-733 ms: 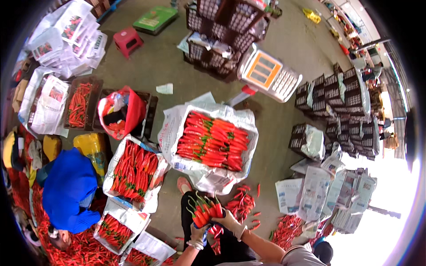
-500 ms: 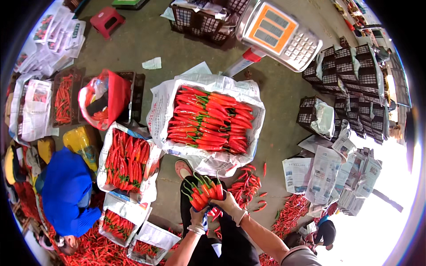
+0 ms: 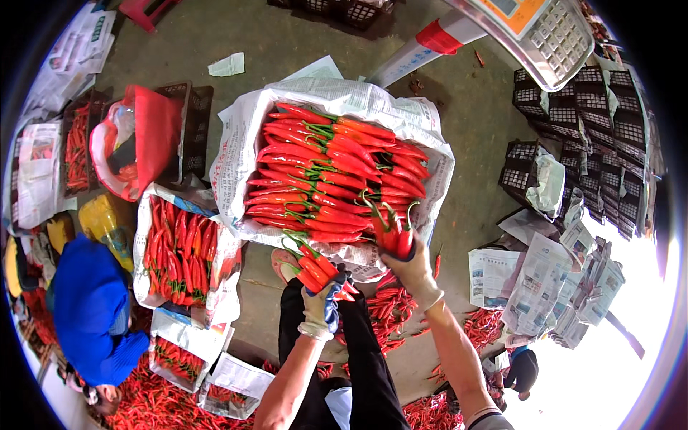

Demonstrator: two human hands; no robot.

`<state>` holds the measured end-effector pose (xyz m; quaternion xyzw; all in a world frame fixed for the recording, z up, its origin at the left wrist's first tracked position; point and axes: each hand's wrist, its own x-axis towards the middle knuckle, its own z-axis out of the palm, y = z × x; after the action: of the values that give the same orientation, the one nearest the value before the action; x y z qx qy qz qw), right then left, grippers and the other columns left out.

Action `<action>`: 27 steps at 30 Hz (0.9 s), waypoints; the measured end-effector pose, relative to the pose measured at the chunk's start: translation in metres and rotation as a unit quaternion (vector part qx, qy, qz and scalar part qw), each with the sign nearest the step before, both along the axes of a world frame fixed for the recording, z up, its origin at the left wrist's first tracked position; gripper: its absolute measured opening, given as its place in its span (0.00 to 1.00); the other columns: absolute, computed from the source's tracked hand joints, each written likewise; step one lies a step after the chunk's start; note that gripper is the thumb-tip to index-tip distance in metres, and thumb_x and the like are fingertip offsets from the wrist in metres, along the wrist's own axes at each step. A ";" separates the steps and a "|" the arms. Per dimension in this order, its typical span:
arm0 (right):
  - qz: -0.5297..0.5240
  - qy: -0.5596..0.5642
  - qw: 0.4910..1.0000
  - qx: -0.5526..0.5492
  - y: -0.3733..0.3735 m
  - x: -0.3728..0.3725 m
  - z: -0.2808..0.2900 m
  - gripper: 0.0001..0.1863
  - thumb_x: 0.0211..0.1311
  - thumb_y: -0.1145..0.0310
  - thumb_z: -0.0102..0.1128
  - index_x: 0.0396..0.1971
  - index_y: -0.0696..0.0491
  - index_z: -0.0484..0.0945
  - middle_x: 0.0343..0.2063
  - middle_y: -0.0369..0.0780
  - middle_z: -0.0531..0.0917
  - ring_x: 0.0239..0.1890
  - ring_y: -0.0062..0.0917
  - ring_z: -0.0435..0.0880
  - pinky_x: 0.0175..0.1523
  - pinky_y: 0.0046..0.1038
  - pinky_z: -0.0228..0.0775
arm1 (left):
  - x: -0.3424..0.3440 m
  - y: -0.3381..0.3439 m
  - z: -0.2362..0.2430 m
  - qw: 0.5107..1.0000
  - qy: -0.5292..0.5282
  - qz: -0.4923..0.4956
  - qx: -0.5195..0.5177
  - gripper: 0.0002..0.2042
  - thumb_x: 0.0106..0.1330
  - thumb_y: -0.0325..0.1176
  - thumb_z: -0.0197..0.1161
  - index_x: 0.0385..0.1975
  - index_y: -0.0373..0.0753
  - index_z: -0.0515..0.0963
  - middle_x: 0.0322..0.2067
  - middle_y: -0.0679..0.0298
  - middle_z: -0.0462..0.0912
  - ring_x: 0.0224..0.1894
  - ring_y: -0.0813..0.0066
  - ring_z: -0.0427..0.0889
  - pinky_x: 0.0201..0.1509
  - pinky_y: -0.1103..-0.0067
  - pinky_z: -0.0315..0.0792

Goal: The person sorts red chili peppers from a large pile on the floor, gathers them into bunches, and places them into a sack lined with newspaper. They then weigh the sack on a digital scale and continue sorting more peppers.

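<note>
Person's two gloved hands at the near side of a box lined with newspaper (image 3: 387,99). Left hand (image 3: 321,304) gripping a small bunch of red chilies (image 3: 309,271), fingers closed round it, green stems angled up and left; bunch just below the box's near edge, above the person's dark trousers (image 3: 365,358). Right hand (image 3: 407,266) closed on a second bunch (image 3: 391,233), stems upward, at the box's near right corner; whether this bunch touches the packed chilies (image 3: 322,179) cannot be told. Packed chilies lie sideways in rows, many green stems meeting along the middle. Loose chilies (image 3: 387,315) on the floor between and beyond the person's legs, to the right. Left of the box, a smaller lined box (image 3: 228,290) of chilies, close by; a co-worker in blue (image 3: 89,308) bends farther left. Scale (image 3: 552,36) with keypad at upper right; dark crates (image 3: 595,129) stacked below it to the right.
</note>
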<state>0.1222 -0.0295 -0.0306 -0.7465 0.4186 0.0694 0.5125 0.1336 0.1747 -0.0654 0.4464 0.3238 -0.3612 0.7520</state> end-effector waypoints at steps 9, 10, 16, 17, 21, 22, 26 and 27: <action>0.278 0.084 0.891 -0.349 -0.066 0.006 -0.071 0.36 0.36 0.61 0.72 0.51 0.52 0.70 0.47 0.45 0.74 0.53 0.41 0.71 0.57 0.41 0.63 | -0.007 0.024 -0.003 0.999 0.035 -0.018 -0.008 0.09 0.58 0.27 0.63 0.37 0.31 0.78 0.36 0.56 0.83 0.40 0.63 0.83 0.45 0.70 0.80; 0.266 0.081 0.894 -0.350 -0.069 0.003 -0.074 0.36 0.35 0.61 0.72 0.51 0.52 0.69 0.47 0.45 0.74 0.53 0.41 0.71 0.58 0.41 0.63 | -0.009 0.025 -0.004 0.999 0.050 -0.015 -0.006 0.10 0.58 0.26 0.63 0.38 0.31 0.78 0.37 0.56 0.83 0.40 0.63 0.83 0.45 0.70 0.80; 0.184 0.071 0.921 -0.335 -0.067 0.001 -0.073 0.37 0.34 0.62 0.71 0.51 0.51 0.69 0.47 0.45 0.74 0.53 0.41 0.71 0.59 0.41 0.61 | 0.001 0.030 0.002 0.997 0.080 -0.005 -0.016 0.15 0.56 0.21 0.65 0.43 0.31 0.74 0.39 0.56 0.82 0.38 0.63 0.84 0.43 0.70 0.80; 0.174 0.048 0.919 -0.350 -0.064 0.004 -0.067 0.37 0.33 0.62 0.71 0.51 0.50 0.70 0.46 0.44 0.75 0.52 0.42 0.71 0.59 0.41 0.61 | 0.004 0.028 0.004 0.997 0.072 -0.003 -0.012 0.14 0.56 0.22 0.65 0.43 0.31 0.74 0.39 0.55 0.82 0.38 0.63 0.84 0.43 0.70 0.80; 0.195 0.032 0.916 -0.348 -0.040 0.029 -0.051 0.38 0.33 0.61 0.72 0.51 0.50 0.69 0.46 0.44 0.75 0.50 0.42 0.72 0.59 0.42 0.61 | 0.010 0.021 0.007 0.999 0.053 0.002 -0.013 0.14 0.56 0.24 0.66 0.42 0.31 0.75 0.40 0.54 0.82 0.38 0.62 0.84 0.43 0.70 0.80; 0.216 0.031 0.916 -0.337 -0.031 0.040 -0.046 0.39 0.33 0.60 0.72 0.52 0.49 0.69 0.46 0.44 0.74 0.50 0.41 0.72 0.59 0.43 0.61 | 0.010 0.021 0.006 0.999 0.051 0.002 -0.018 0.14 0.56 0.24 0.66 0.41 0.31 0.75 0.40 0.54 0.82 0.38 0.62 0.84 0.43 0.70 0.80; 0.285 0.049 0.877 -0.383 0.002 0.085 -0.050 0.38 0.37 0.60 0.71 0.54 0.50 0.68 0.48 0.46 0.74 0.50 0.41 0.72 0.57 0.44 0.62 | 0.014 0.016 0.009 0.999 0.047 0.011 -0.017 0.13 0.58 0.23 0.63 0.44 0.30 0.74 0.39 0.54 0.82 0.39 0.63 0.84 0.44 0.70 0.80; 0.310 0.076 0.877 -0.360 0.004 0.097 -0.050 0.36 0.40 0.59 0.70 0.54 0.49 0.68 0.48 0.47 0.73 0.50 0.41 0.73 0.57 0.43 0.63 | 0.014 0.017 0.008 0.999 0.043 0.009 -0.017 0.14 0.59 0.23 0.63 0.44 0.30 0.74 0.39 0.54 0.82 0.39 0.63 0.84 0.44 0.69 0.80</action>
<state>0.2197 -0.0258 -0.0809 -0.9635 0.1993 0.1254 0.1273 0.1472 0.1914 -0.0573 0.4142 0.3537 -0.3789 0.7481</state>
